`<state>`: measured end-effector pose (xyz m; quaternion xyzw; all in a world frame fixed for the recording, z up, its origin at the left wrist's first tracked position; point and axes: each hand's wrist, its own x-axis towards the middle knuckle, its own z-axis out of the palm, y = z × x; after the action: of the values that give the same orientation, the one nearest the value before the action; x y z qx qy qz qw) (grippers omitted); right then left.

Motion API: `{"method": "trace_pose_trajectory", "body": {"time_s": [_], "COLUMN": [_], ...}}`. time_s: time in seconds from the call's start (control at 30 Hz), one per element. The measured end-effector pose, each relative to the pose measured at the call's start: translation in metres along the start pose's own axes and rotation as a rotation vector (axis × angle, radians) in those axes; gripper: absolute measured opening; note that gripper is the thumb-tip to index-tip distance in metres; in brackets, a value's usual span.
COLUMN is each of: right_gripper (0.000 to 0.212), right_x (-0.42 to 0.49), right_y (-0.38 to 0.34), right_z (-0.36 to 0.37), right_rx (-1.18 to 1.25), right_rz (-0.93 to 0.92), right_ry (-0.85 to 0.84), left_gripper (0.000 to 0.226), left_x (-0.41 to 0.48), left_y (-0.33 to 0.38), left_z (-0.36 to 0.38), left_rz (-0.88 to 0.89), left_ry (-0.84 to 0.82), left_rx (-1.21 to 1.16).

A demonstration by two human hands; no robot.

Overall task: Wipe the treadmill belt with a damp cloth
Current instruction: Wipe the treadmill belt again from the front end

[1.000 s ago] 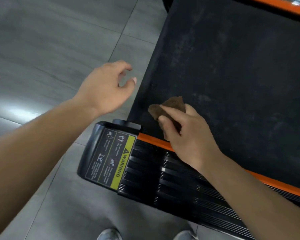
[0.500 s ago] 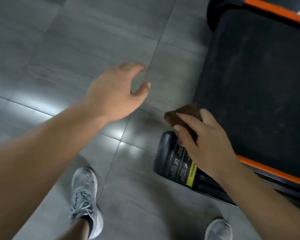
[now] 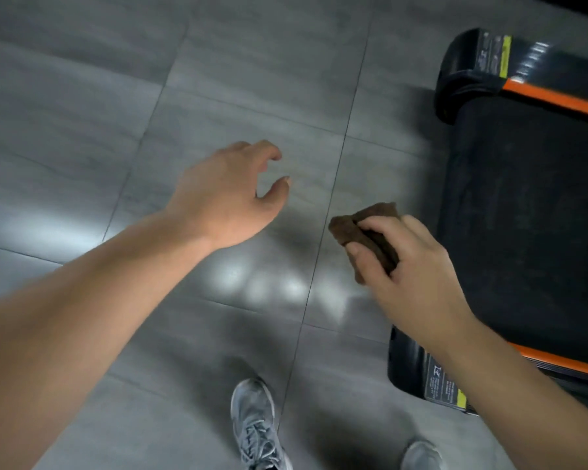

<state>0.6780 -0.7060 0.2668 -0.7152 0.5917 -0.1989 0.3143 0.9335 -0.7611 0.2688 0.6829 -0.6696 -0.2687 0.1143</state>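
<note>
right hand: folded brown cloth is gripped above grey tiled floor, beside black treadmill belt | left hand: loosely curled, nothing held

Open grey tiled floor lies ahead and left. On the right, the treadmill belt is bounded by orange side rails and black end caps.

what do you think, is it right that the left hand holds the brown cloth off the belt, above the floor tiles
Not quite. The head view shows the right hand gripping the brown cloth; the left hand is empty, fingers loosely curled. The rest holds: the cloth is off the treadmill belt, above the floor tiles.
</note>
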Motion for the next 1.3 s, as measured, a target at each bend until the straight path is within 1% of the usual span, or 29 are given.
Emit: {"method": "trace_pose_trajectory", "body": {"time_s": [0.13,0.3,0.47,0.67,0.87,1.13,1.23,1.3], "right_gripper": [0.029,0.025,0.025,0.026,0.025,0.026,0.029,0.03], "right_x": [0.045,0.123,0.22,0.364,0.491,0.641,0.694,0.73], "right_y": [-0.035,-0.052,-0.052,-0.033,-0.02,0.027,0.051,0.07], "right_z": [-0.007,-0.03,-0.049,-0.073,-0.117,-0.17,-0.191,-0.206], "right_rx": [0.016,0.022,0.0,-0.012,-0.052,-0.115,-0.094,-0.079], "right_rz": [0.019,0.055,0.066,0.126,0.15,0.296,0.352,0.358], "right_ry": [0.009,0.065,0.103,0.107,0.14,0.25,0.297,0.327], "left_gripper": [0.042,0.04,0.041,0.043,0.048,0.046,0.046,0.046], "left_x": [0.04,0.114,0.219,0.365,0.494,0.686,0.754,0.803], "left_y": [-0.006,0.004,0.015,0.029,0.052,0.089,0.109,0.128], "left_z": [-0.046,-0.091,-0.122,-0.139,-0.161,-0.18,-0.179,-0.174], "left_rz": [0.014,0.024,0.05,0.074,0.117,0.211,0.26,0.283], "left_ry": [-0.002,-0.014,-0.052,-0.102,-0.125,-0.181,-0.203,-0.214], "left_rx": [0.038,0.045,0.046,0.071,0.105,0.165,0.178,0.192]}}
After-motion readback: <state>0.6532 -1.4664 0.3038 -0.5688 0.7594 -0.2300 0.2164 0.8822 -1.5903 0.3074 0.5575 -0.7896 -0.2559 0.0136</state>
